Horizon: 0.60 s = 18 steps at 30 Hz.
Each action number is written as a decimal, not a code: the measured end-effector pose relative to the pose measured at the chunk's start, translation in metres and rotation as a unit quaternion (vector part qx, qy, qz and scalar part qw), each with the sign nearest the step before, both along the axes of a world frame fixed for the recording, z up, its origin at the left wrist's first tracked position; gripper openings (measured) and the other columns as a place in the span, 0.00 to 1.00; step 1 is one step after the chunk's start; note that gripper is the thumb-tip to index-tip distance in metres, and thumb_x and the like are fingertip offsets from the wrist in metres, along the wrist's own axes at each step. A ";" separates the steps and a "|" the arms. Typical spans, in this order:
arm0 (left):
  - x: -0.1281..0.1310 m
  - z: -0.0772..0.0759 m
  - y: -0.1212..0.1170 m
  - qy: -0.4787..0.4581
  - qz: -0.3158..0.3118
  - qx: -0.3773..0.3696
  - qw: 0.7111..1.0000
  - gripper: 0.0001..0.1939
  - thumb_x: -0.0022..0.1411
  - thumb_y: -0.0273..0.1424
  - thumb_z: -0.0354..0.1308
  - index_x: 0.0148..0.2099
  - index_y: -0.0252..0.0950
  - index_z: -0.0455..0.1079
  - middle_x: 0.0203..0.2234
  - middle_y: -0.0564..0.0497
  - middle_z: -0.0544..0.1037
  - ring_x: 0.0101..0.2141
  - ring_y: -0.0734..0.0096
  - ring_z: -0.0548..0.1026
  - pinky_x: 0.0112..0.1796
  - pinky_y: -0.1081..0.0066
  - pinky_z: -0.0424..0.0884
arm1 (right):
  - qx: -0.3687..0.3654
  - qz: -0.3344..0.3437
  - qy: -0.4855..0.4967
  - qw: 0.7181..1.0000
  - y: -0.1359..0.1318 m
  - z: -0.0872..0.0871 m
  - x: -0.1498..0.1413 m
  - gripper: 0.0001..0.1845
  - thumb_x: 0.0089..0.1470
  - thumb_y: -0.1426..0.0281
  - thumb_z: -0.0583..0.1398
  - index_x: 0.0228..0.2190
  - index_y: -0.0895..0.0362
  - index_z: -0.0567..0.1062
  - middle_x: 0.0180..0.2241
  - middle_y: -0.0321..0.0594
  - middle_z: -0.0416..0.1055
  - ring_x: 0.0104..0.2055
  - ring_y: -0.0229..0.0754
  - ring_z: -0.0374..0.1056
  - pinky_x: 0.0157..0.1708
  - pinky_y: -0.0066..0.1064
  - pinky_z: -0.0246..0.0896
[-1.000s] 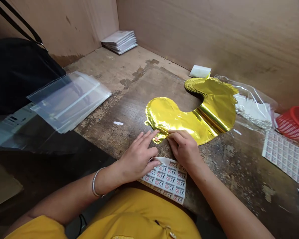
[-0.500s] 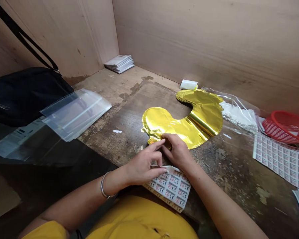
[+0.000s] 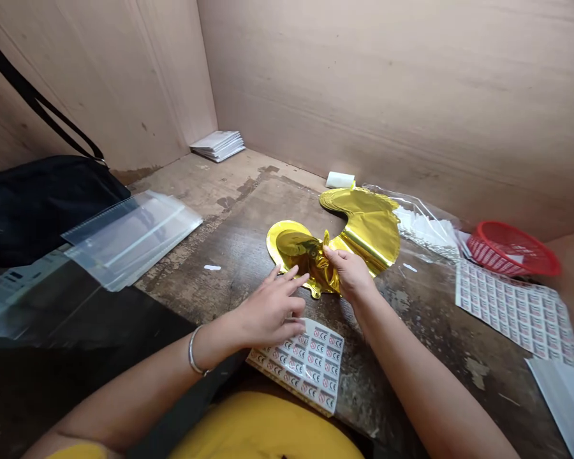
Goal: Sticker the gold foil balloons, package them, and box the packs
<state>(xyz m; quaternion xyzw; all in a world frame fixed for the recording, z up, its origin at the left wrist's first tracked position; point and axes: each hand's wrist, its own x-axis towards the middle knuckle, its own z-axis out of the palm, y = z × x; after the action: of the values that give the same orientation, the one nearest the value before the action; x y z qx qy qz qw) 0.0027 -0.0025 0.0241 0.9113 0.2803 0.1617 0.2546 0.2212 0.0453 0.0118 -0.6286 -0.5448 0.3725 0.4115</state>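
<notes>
A stack of flat gold foil balloons [image 3: 370,220] in a curved shape lies on the worn wooden table. My right hand [image 3: 353,273] pinches the top foil balloon and lifts part of it, so the foil bunches and folds back to the right. My left hand [image 3: 275,307], fingers spread, hovers just in front of the foil and over the upper left of a sticker sheet [image 3: 310,363] printed with rows of CE marks. Nothing shows between the left fingers. The sheet lies at the table's near edge, partly covered by that hand.
Clear plastic bags [image 3: 134,239] and a black bag [image 3: 43,204] are on the left. A folded white stack [image 3: 219,145] sits in the back corner. To the right are a red basket [image 3: 511,248], another sticker sheet [image 3: 516,309] and a bag of white pieces [image 3: 428,229]. Wooden panels enclose the back.
My right hand has taken hold of the top foil and raised it, folding it over. My left hand has let go of the sticker sheet's edge and its fingers have spread.
</notes>
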 end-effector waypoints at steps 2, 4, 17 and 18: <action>0.005 0.001 0.008 0.014 -0.001 -0.003 1.000 0.09 0.58 0.36 0.64 0.31 0.36 0.71 0.58 0.41 0.69 0.62 0.46 0.62 0.60 0.40 0.51 | 0.012 0.002 0.002 1.000 -0.006 0.003 0.003 0.26 0.45 0.45 0.61 0.27 0.57 0.75 0.24 0.41 0.74 0.25 0.42 0.69 0.27 0.35 0.66; 0.008 0.000 0.011 0.021 0.002 -0.006 1.000 0.11 0.58 0.37 0.64 0.29 0.36 0.70 0.49 0.44 0.75 0.55 0.52 0.69 0.59 0.46 0.56 | 0.051 0.039 -0.051 0.997 -0.018 0.005 0.005 0.26 0.38 0.54 0.69 0.37 0.55 0.77 0.39 0.46 0.78 0.42 0.50 0.73 0.42 0.44 0.69; 0.008 -0.018 0.008 0.014 0.015 -0.029 0.999 0.07 0.58 0.31 0.62 0.30 0.36 0.68 0.61 0.42 0.66 0.65 0.47 0.55 0.61 0.38 0.50 | -0.009 -0.182 -0.274 0.944 0.089 0.060 0.122 0.14 0.60 0.62 0.59 0.41 0.60 0.75 0.39 0.40 0.75 0.38 0.41 0.72 0.38 0.37 0.70; 0.008 -0.018 0.008 0.012 0.017 -0.035 0.999 0.06 0.58 0.31 0.62 0.31 0.37 0.69 0.61 0.42 0.67 0.65 0.47 0.55 0.61 0.38 0.49 | -0.024 -0.203 -0.285 0.936 0.103 0.064 0.134 0.15 0.60 0.62 0.59 0.43 0.60 0.74 0.42 0.41 0.74 0.40 0.41 0.72 0.40 0.38 0.70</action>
<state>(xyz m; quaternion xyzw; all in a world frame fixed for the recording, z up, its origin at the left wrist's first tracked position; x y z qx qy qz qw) 0.0107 0.0051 0.0060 0.8988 0.3043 0.1447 0.2805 0.3549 0.1480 0.0758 -0.8153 -0.4908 0.0989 0.2909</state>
